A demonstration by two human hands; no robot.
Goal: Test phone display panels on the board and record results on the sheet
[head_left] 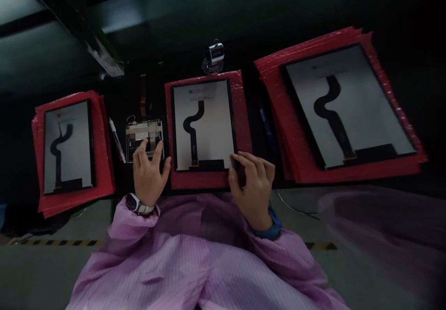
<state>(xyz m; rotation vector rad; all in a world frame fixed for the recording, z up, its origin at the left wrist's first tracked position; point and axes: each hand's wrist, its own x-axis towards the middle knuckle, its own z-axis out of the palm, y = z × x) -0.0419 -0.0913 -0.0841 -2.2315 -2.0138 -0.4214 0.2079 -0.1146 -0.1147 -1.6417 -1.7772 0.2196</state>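
Observation:
My left hand (149, 173) has its fingers apart, with the fingertips over the lower part of a small exposed circuit board (139, 131) crossed by yellowish tape. Right of it, a display panel (216, 124) lies back side up on a red sheet (244, 115). A black curved flex cable (191, 133) runs down the panel's pale back. At the panel's lower right corner, the thumb and fingertips of my right hand (253, 182) close on the edge. An orange ribbon cable (143, 94) extends above the circuit board.
More display panels rest on stacked red sheets at left (80, 138) and right (369, 110). A white pen (117, 140) lies beside the board, and a blue pen (265, 119) right of the middle panel. A metal tally counter (215, 54) stands behind.

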